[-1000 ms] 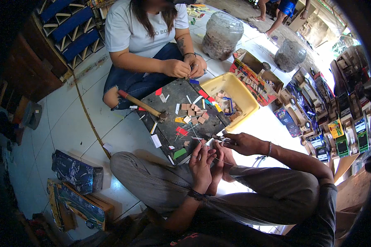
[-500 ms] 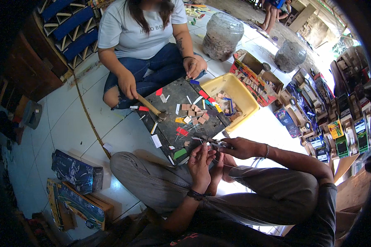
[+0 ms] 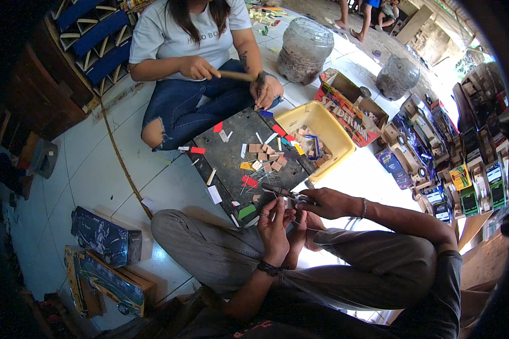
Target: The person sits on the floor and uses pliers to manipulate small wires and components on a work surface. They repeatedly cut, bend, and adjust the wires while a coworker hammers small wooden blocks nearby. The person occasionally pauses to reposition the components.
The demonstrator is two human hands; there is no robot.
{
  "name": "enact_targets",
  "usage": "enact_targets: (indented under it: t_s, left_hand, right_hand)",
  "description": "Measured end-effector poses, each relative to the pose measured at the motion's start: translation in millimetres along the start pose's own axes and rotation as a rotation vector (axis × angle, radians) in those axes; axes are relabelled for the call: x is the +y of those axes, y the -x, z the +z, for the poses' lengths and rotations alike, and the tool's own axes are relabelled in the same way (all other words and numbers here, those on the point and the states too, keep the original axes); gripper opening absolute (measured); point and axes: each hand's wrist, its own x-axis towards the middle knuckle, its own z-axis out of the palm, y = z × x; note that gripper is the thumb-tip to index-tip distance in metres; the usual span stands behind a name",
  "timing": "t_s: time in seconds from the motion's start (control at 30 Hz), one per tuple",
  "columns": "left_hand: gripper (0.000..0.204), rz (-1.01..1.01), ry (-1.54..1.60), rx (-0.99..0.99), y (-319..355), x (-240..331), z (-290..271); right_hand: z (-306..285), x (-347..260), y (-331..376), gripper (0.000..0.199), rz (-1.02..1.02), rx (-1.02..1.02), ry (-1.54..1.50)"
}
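While in right hand (image 3: 335,203), pliers (image 3: 276,190) crosswise, leftward-facing

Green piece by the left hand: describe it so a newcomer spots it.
Find the dark board in front of the person in the white shirt. Follow it to its near corner, just left of the camera wearer's left hand. There lies the flat green piece, set apart by its bright colour from the thin white strips beside it.
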Motion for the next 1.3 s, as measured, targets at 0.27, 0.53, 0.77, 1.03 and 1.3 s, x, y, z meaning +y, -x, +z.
enact_targets:
  t_s: [0.27, 0.53, 0.77, 1.03, 1.3]
  left_hand:
    - [0.023, -0.012, 0.008, 0.001, -0.7, -0.5, -1.1]
    - [0.027, -0.016, 0.000, 0.006, -1.3, -2.0, -3.1]
    - [0.028, -0.028, 0.007, 0.004, -3.3, -4.3, -5.5]
    - [0.025, -0.017, 0.010, 0.008, -3.1, -4.6, -5.1]
    - [0.025, 0.001, 0.010, 0.003, -2.1, -3.8, -4.9]
  right_hand:
    - [-0.9, -2.1, -3.6, 0.039, 0.022, -0.021, 0.015]
    - [0.3, 0.1, -9.1, 0.037, -0.057, 0.018, 0.064]
    - [1.1, 1.0, -9.8, 0.039, -0.041, 0.030, 0.107]
    - [1.4, -5.7, -9.0, 0.042, 0.031, -0.013, 0.094]
    - [2.1, -4.6, -9.0, 0.040, -0.004, -0.009, 0.050]
